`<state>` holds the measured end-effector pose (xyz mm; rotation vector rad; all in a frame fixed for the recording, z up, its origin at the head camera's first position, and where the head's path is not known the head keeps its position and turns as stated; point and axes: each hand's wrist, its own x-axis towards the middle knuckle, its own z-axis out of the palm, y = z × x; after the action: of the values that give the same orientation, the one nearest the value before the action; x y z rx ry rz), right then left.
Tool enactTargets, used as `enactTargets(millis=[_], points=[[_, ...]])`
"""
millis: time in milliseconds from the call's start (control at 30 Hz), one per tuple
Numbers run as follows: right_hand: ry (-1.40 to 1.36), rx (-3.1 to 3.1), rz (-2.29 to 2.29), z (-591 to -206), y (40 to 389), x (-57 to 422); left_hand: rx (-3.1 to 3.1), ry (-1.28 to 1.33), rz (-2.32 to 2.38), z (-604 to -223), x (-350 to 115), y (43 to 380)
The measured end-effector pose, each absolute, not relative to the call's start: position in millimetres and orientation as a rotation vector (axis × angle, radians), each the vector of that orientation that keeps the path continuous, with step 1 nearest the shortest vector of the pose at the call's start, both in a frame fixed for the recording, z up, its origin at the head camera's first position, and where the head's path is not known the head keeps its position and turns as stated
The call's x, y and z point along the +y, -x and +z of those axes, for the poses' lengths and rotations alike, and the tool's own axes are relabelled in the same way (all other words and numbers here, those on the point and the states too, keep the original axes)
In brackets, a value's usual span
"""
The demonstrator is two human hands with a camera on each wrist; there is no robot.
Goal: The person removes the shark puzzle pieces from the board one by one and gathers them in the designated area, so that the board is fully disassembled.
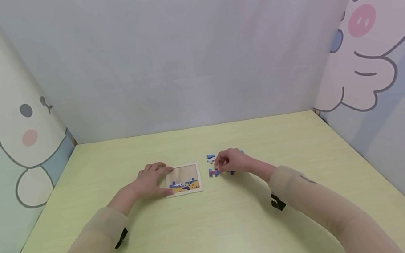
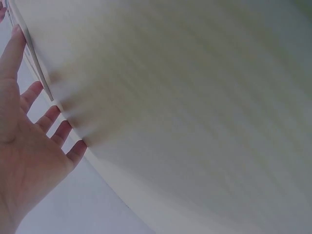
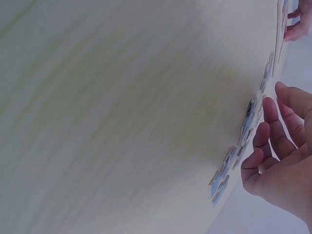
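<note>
A small square puzzle tray (image 1: 181, 173) with a pale rim lies on the table, its lower part filled with joined pieces (image 1: 185, 186) in yellow and blue. My left hand (image 1: 152, 181) rests at the tray's left side, thumb at the lower corner and fingers spread along the upper one. To the right lie several loose jigsaw pieces (image 1: 213, 173), blue with bits of red and white. Over them hovers my right hand (image 1: 233, 160), fingers loosely bent. In the right wrist view its thumb stands apart from the fingers, with no piece showing between them. The hand hides some pieces (image 3: 222, 183) from the head view.
The light wooden table (image 1: 221, 231) meets a plain pale curtain (image 1: 182, 57) at its back edge. Side panels with a cartoon rabbit (image 1: 4, 89) and a cartoon pig (image 1: 375, 23) border it left and right.
</note>
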<state>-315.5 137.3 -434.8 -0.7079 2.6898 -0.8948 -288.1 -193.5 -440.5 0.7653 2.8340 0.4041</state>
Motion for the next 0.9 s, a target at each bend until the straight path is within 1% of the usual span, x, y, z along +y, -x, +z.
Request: enactTargets(millis=[433,900], points=[[0.752,2.685,-0.952,-425,306,121,2.83,-0.766,0.405,-439,-194,286],[0.805,2.631,-0.956,-435,300,91,2.824,-0.754,0.401,-440,-193,288]])
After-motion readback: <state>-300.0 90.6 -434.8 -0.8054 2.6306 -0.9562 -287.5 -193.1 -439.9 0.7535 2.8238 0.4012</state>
